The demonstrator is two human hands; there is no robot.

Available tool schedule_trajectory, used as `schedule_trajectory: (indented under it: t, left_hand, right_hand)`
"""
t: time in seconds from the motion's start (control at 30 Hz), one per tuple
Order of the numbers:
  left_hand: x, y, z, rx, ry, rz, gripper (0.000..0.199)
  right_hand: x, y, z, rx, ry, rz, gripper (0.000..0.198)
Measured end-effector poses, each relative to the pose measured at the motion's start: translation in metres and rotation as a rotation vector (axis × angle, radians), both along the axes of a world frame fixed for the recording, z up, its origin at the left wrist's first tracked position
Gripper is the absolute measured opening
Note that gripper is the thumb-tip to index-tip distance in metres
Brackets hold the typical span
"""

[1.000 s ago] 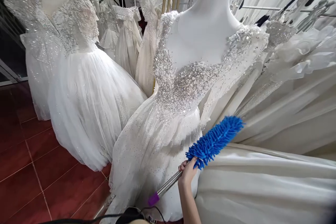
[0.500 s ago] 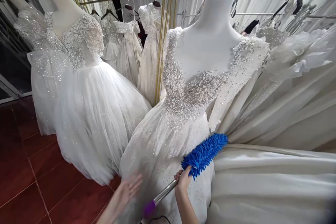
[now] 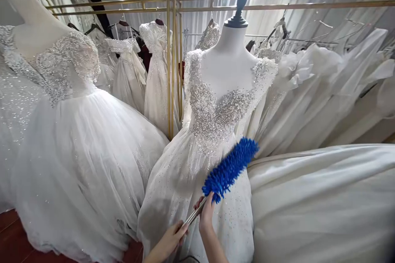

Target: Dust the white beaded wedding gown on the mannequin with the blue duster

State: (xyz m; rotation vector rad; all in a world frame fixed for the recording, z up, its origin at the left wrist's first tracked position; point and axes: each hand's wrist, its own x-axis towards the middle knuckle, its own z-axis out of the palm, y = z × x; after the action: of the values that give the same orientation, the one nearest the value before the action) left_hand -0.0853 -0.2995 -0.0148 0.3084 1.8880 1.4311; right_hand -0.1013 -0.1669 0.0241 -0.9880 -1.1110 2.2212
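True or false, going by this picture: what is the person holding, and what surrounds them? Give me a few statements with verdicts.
1. The right hand grips a blue duster. True.
2. The duster head lies against the beaded gown on the mannequin. True.
3. The left hand rests on the floor. False: it is at the duster's metal handle.
4. The gowns are red. False: they are white.
5. The rack behind is gold. True.

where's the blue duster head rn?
Head view, lower centre: the blue duster head lies against the skirt of the beaded gown on the middle mannequin, just above the right hand gripping its metal handle.
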Motion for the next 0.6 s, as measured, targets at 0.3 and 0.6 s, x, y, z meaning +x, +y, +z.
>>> schedule_trajectory:
  t: [0.3, 0.6]
  left_hand:
    - [-0.017, -0.027, 0.016, 0.023, 0.063, -0.157, 0.064]
    - [-0.023, -0.008, 0.014, -0.02, 0.161, 0.02, 0.058]
  right_hand:
    - [0.027, 0.001, 0.009, -0.111, -0.029, -0.039, 0.056]
    - [-0.011, 0.008, 0.052, 0.06, -0.004, 0.213, 0.059]
